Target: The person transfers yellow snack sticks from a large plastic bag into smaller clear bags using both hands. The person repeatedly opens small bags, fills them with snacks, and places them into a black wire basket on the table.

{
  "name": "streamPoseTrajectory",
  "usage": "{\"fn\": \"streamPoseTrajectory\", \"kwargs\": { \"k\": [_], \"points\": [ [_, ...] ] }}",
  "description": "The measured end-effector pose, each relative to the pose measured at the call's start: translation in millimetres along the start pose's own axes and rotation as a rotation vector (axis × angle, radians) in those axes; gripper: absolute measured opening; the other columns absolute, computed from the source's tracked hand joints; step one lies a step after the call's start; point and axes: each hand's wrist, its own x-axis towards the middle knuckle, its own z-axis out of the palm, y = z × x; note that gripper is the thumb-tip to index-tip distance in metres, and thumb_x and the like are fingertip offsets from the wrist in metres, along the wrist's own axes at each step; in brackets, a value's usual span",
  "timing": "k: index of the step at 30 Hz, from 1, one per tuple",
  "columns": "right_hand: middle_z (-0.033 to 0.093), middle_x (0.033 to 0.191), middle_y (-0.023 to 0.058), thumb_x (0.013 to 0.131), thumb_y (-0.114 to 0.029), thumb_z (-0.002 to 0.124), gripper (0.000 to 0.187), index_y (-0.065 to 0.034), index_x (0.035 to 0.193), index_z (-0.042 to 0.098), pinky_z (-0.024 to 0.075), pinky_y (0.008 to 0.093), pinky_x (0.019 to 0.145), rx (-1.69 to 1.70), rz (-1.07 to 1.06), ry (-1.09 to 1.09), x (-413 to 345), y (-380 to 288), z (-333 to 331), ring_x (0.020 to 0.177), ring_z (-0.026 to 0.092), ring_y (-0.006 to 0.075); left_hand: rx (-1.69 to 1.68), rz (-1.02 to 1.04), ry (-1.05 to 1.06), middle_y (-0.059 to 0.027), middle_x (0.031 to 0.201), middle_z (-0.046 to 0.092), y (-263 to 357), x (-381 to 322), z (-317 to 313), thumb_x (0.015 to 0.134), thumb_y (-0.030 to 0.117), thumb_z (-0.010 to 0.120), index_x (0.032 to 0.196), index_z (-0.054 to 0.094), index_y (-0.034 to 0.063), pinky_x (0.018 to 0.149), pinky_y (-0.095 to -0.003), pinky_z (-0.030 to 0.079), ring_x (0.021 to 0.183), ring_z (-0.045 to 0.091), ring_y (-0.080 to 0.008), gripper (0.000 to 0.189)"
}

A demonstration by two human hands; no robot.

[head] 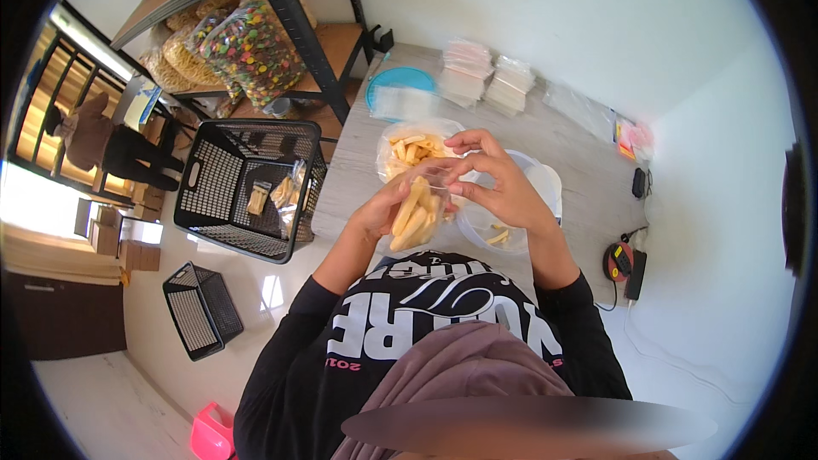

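Observation:
My left hand (pixel 383 201) is closed around a clear plastic bag (pixel 418 214) filled with pale yellow snack sticks. At the mouth of that bag, my right hand (pixel 501 188) has its thumb and fingertips close to the film; whether they pinch it is unclear. Behind my hands is a clear round container (pixel 386 144) with more yellow sticks. A larger round plastic tub (pixel 470 230), partly hidden under my right hand and forearm, has a few sticks at its bottom.
Stacks of clear bags (pixel 463 73) and a blue lid (pixel 390 80) lie at the table's back. A black plastic crate (pixel 246 243) with filled bags stands left; a smaller crate (pixel 204 313) is on the floor. Shelves hold large snack bags (pixel 255 51). Another person (pixel 102 134) stands far left.

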Motion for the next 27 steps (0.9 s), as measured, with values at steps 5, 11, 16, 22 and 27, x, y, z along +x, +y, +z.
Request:
{"fn": "streamPoseTrajectory", "kwargs": {
  "k": [5, 11, 16, 22, 27],
  "points": [
    [0.058, 0.125, 0.01, 0.087, -0.005, 0.072, 0.013, -0.0057, 0.1, 0.07, 0.042, 0.0369, 0.104, -0.137, 0.07, 0.162, -12, 11, -21, 0.12, 0.054, 0.0239, 0.185, 0.109, 0.025, -0.0145, 0.134, 0.052, 18, -5, 2, 0.073, 0.051, 0.081, 0.154, 0.029, -0.0028, 0.113, -0.047, 0.039, 0.126, 0.054, -0.0274, 0.11],
    [0.064, 0.109, 0.0119, 0.08, -0.018, 0.074, 0.019, -0.009, 0.096, 0.073, 0.0482, 0.0424, 0.095, -0.505, 0.498, -0.296, -56, 123, -44, 0.109, 0.061, 0.0325, 0.147, 0.311, 0.191, -0.0092, 0.126, 0.053, 31, -23, -15, 0.064, 0.048, 0.09, 0.155, 0.024, -0.0028, 0.121, -0.0484, 0.03, 0.12, 0.058, -0.0228, 0.123],
    [0.064, 0.123, 0.0153, 0.073, -0.029, 0.082, 0.04, -0.0173, 0.111, 0.076, 0.0494, 0.0513, 0.097, -0.944, 0.812, -0.851, -85, 204, -11, 0.12, 0.058, 0.04, 0.07, 0.489, 0.269, -0.0122, 0.128, 0.053, 35, -34, -25, 0.064, 0.03, 0.092, 0.153, 0.028, -0.0005, 0.118, -0.0502, 0.035, 0.12, 0.06, -0.0258, 0.113],
    [0.064, 0.122, 0.0133, 0.073, -0.026, 0.084, 0.034, -0.0263, 0.106, 0.079, 0.0521, 0.0494, 0.092, -1.089, 0.639, -1.129, -108, 231, 1, 0.115, 0.061, 0.0375, 0.258, 0.6, 0.449, -0.015, 0.132, 0.052, 38, -53, -20, 0.059, 0.02, 0.096, 0.149, 0.034, 0.0045, 0.111, -0.0446, 0.043, 0.126, 0.055, -0.0308, 0.11],
    [0.073, 0.097, 0.013, 0.077, -0.028, 0.077, 0.028, -0.0128, 0.1, 0.079, 0.0548, 0.0452, 0.083, -0.781, 0.679, -0.925, -96, 229, -35, 0.095, 0.069, 0.0318, 0.598, 0.71, 0.498, -0.0157, 0.132, 0.053, 36, -53, -8, 0.06, 0.011, 0.095, 0.145, 0.038, 0.0067, 0.108, -0.0416, 0.045, 0.128, 0.052, -0.0301, 0.103]
  ]
}}
